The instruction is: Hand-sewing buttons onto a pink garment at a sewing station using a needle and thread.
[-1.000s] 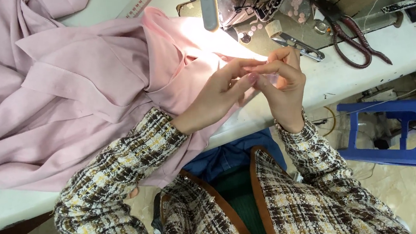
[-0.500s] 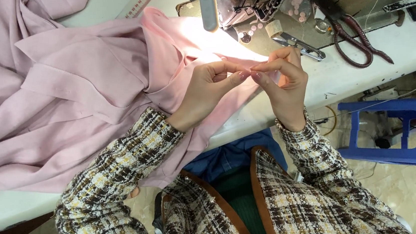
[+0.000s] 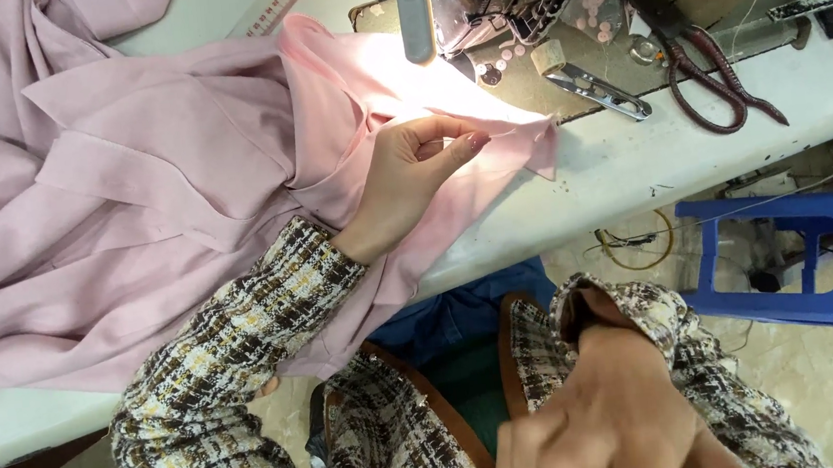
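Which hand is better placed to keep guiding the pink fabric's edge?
Left, probably. The left hand pinches the pink fabric on the white table, while the right hand is low by the lap, off the cloth.

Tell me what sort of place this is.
Most likely a sewing or garment workshop. An industrial sewing machine stands on the white table, scissors lie beside it, and the left hand pinches pink fabric spread across the table.

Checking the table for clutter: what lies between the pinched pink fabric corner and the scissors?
Head view: silver thread snips lie between the pink fabric corner and scissors.
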